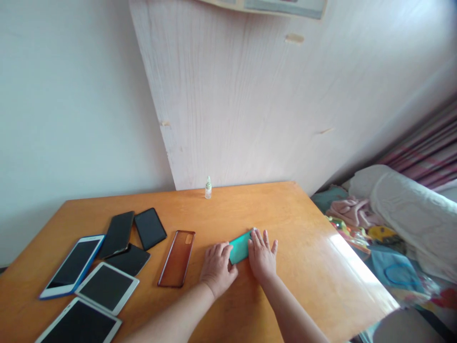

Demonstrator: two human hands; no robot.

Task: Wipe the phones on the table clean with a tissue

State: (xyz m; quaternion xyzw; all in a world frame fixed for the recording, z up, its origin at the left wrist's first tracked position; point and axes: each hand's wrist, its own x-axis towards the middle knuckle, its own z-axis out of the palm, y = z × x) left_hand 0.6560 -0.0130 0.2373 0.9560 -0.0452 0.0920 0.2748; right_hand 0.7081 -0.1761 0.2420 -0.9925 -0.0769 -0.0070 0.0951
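A teal phone lies at a slant on the wooden table, its two ends partly covered by my hands. My left hand is curled around the left end, fingers at the far side and thumb at the near side. Across the right end rests my right hand, fairly flat with its fingers spread. Just left of my left hand is a clear brownish phone case, lying flat with a camera cutout at its far end.
Left on the table lie a blue-edged white phone, a dark phone case or phone, a small black tablet, a black device and two white-framed tablets. A small dropper bottle stands near the wall.
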